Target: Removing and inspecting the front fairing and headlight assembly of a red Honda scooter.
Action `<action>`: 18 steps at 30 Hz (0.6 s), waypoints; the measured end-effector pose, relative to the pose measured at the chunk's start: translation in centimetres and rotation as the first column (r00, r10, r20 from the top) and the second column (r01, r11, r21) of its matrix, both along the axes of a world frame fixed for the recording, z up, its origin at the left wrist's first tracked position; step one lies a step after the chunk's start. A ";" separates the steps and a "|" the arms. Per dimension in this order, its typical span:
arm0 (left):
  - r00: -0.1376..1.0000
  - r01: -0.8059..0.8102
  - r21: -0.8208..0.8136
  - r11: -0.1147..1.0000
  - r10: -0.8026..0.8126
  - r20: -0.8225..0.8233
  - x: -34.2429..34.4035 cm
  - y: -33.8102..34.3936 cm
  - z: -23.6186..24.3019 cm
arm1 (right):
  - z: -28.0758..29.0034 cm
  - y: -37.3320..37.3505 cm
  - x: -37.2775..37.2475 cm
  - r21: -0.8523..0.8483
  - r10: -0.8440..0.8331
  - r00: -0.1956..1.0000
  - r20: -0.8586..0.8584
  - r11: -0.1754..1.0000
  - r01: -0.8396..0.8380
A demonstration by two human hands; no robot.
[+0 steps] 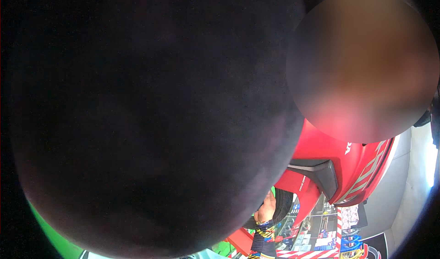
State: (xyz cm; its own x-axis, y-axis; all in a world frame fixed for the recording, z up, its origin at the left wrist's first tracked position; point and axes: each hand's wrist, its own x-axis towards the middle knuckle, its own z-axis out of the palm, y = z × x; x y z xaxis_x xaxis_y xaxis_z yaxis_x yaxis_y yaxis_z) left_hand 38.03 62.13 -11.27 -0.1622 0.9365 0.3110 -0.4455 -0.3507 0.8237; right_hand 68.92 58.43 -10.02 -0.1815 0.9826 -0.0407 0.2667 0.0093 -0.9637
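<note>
A large dark, blurred surface (pixel 151 121) covers most of the head view, and what it is cannot be told. At its lower right edge a small hand (pixel 265 211) with a patterned black, yellow and red sleeve (pixel 264 239) is beside a black tyre (pixel 285 204). I cannot tell whose hand it is; its fingers are partly hidden by the dark surface. Neither of my own hands can be made out. Right of the dark surface are the red body panels (pixel 316 139) of a motorcycle, with a dark grey trim piece (pixel 323 174).
The scene lies sideways. A person (pixel 362 66), blurred out, is close at the upper right. A glass display case (pixel 316 231) with red-and-white striped edging stands behind the motorcycle. Green flooring (pixel 50 231) and a red metal part (pixel 240 240) show low down.
</note>
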 end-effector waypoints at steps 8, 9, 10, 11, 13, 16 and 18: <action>0.999 0.026 0.008 1.000 -0.027 0.024 -0.2 -0.6 0.2 | -0.6 -0.1 -0.5 0.167 -0.044 0.968 0.247 0.986 0.002; 0.999 0.029 0.014 0.999 -0.030 0.034 -0.2 -0.5 0.2 | -0.4 0.0 -0.5 0.131 -0.070 0.963 0.260 0.991 0.037; 0.998 0.034 0.010 0.999 -0.035 0.044 -0.1 -0.5 0.2 | -0.2 0.0 -0.5 0.157 -0.064 0.961 0.268 0.987 0.021; 0.998 0.038 0.008 0.999 -0.038 0.053 -0.1 -0.4 0.2 | -0.1 0.1 -0.6 0.185 -0.056 0.960 0.275 0.983 0.004; 0.998 0.055 -0.026 0.998 -0.055 0.029 0.1 0.0 -0.2 | -0.2 0.2 -0.7 0.219 -0.049 0.979 0.200 0.976 0.004; 0.994 0.077 -0.002 0.997 -0.077 0.077 0.8 1.0 -1.0 | -1.0 0.4 -0.7 0.476 -0.063 0.894 0.443 0.862 -0.174; 0.984 0.061 0.062 0.996 -0.071 0.165 1.6 1.8 -1.5 | -1.4 0.6 -0.5 0.437 -0.082 0.924 0.374 0.894 -0.097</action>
